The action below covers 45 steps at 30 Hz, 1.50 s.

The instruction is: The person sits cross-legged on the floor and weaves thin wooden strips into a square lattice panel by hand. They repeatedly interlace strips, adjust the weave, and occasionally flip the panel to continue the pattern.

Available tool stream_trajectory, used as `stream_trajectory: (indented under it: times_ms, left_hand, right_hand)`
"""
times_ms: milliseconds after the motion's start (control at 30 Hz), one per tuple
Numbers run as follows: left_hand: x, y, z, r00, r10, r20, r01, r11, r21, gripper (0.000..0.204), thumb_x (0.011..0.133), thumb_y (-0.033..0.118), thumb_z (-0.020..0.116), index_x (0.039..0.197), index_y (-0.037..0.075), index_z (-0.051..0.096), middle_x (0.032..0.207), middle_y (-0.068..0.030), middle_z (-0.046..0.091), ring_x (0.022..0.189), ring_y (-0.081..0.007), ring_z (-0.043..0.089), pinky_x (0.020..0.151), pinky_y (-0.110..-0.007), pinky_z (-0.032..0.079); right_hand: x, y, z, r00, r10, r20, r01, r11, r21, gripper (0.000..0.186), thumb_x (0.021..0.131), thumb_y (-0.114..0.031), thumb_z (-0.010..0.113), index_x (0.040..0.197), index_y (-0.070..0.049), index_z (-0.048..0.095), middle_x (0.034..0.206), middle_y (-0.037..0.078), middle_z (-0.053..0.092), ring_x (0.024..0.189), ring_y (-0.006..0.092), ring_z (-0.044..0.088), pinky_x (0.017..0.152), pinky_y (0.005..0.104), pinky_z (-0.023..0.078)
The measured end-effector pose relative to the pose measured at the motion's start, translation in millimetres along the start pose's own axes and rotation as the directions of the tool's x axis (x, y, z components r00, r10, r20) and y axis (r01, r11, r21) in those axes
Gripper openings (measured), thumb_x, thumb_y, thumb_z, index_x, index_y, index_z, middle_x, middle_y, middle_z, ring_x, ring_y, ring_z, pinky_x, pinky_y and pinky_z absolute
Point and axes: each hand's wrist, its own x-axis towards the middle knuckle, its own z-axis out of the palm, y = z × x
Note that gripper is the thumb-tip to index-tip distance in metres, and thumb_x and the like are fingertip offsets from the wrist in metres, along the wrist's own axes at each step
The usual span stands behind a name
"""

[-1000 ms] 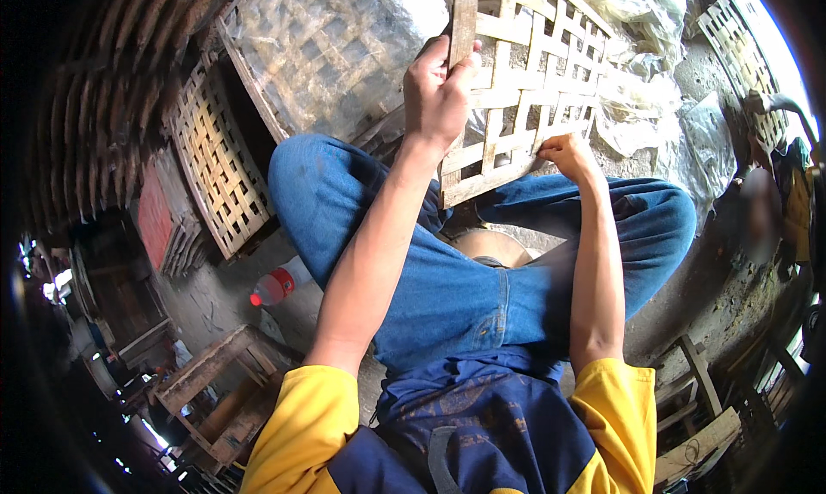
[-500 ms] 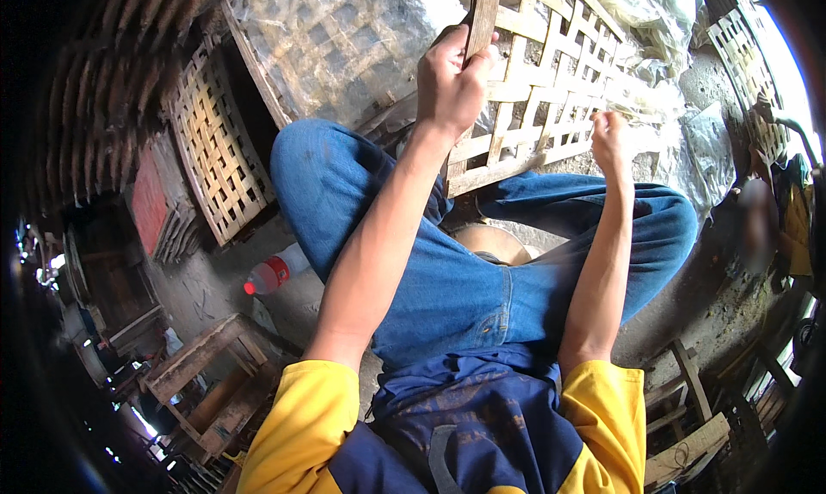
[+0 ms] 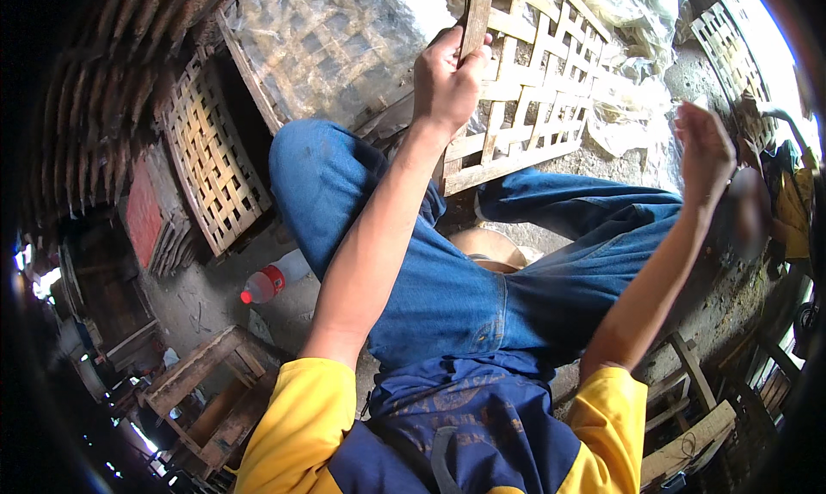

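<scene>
My left hand is closed round the wooden edge strip of a woven bamboo lattice panel, which stands tilted above my crossed legs. The panel has pale slats crossing with open gaps and a wooden frame along its edges. Out to the right, apart from the panel, is my right hand, raised with its fingers curled in. Whatever it may hold is too small or hidden to make out. Between my thighs sits a round, light-brown object, partly covered by my legs.
A second lattice frame covered in clear plastic lies beyond my left knee. Another woven panel leans at the left, near a plastic bottle with a red cap. Crumpled plastic sheeting lies behind the held panel. A wooden stool-like frame stands lower left.
My right hand has swung away to the right from beside the panel's right edge. My left hand keeps its grip, and the panel has shifted slightly left.
</scene>
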Motion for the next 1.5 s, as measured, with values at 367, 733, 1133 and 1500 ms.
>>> stream_trajectory:
  times_ms: [367,733,1133,1500]
  left_hand:
    - [-4.3,-4.9,-16.6,0.997,-0.069,0.023,0.07,0.994,-0.086,0.014,0.092,0.005,0.058,0.1,0.002,0.069,0.079,0.0012,0.064,0.066,-0.0046,0.052,0.057,-0.024,0.042]
    - [-5.8,4.8,-9.4,1.0,-0.009,-0.005,0.009,1.0,-0.02,0.014,0.094,0.007,0.058,0.102,0.004,0.069,0.083,0.0009,0.065,0.07,-0.0042,0.055,0.058,-0.022,0.045]
    - [-0.9,3.4,-12.8,0.999,-0.034,0.007,0.034,0.997,-0.073,0.018,0.093,0.008,0.059,0.106,0.003,0.071,0.09,-0.001,0.07,0.078,-0.0046,0.058,0.07,-0.023,0.048]
    - [-3.2,7.6,-8.3,1.0,0.006,0.031,-0.005,0.999,-0.049,0.019,0.091,0.007,0.058,0.105,0.004,0.071,0.081,0.0012,0.066,0.07,-0.004,0.054,0.061,-0.023,0.045]
  right_hand:
    - [44.6,-66.6,-15.1,0.996,-0.069,0.056,0.072,0.995,-0.061,0.03,0.095,-0.034,0.07,0.106,-0.007,0.076,0.087,0.002,0.075,0.074,0.0105,0.067,0.071,0.0251,0.053]
    - [3.2,31.7,99.7,0.892,0.052,0.45,0.119,0.932,-0.344,0.013,0.082,-0.014,0.072,0.094,-0.008,0.072,0.092,0.011,0.075,0.083,0.0247,0.072,0.076,0.0371,0.054]
    - [-43.7,-7.1,167.5,0.369,-0.039,0.929,0.119,0.993,-0.006,0.033,0.081,-0.014,0.076,0.113,-0.007,0.075,0.092,0.015,0.076,0.084,0.0255,0.073,0.08,0.0375,0.057]
    - [-59.3,20.7,190.9,0.311,-0.028,0.95,-0.096,0.994,0.06,0.028,0.078,-0.016,0.076,0.105,-0.006,0.078,0.089,0.013,0.076,0.081,0.0204,0.071,0.079,0.0347,0.056]
